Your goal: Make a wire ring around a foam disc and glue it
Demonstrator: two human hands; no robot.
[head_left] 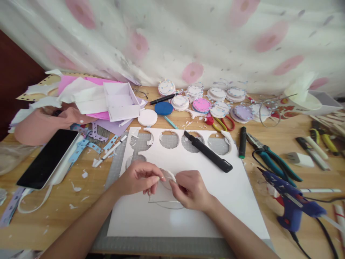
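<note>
We have our two hands just apart above the middle of the big white flat board (151, 223) with round holes. Our right hand (192, 190) pinches a small white piece with a rough edge (171, 176). Our left hand (140, 178) curls its fingers beside that piece; we cannot tell if it grips anything. A long black cutter (208, 151) lies on the board, beyond our right hand.
</note>
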